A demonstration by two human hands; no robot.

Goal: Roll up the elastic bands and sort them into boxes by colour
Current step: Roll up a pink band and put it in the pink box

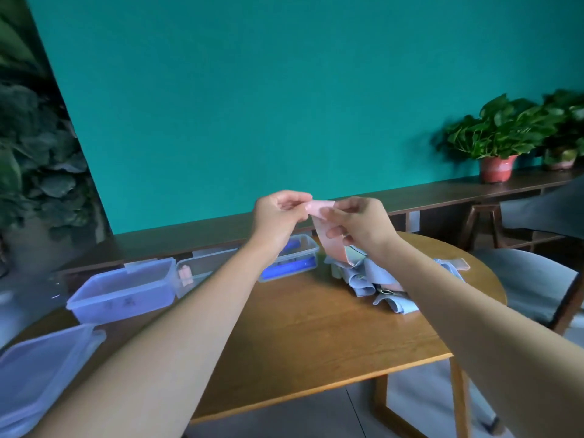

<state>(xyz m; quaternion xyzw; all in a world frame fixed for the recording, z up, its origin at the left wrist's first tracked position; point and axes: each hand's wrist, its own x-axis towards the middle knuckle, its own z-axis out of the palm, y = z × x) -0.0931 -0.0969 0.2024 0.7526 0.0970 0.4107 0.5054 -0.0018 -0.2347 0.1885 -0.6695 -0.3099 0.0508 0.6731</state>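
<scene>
Both hands are raised above the wooden table (300, 327) and pinch the top end of a pink elastic band (322, 207). My left hand (279, 213) holds its left corner, my right hand (357, 222) its right side. The band hangs down to a heap of pale blue and pink bands (376, 279) on the table's right. Behind my left arm a clear box (303, 248) holds rolled blue bands. A second clear box (202, 267) holds a pink roll (185, 275). Further left stands another box (126, 289).
A box lid (41, 371) lies at the table's near left edge. A grey chair (534, 286) stands at the right. A long low shelf (442, 191) runs behind, with potted plants (499, 137) on it in front of a teal wall.
</scene>
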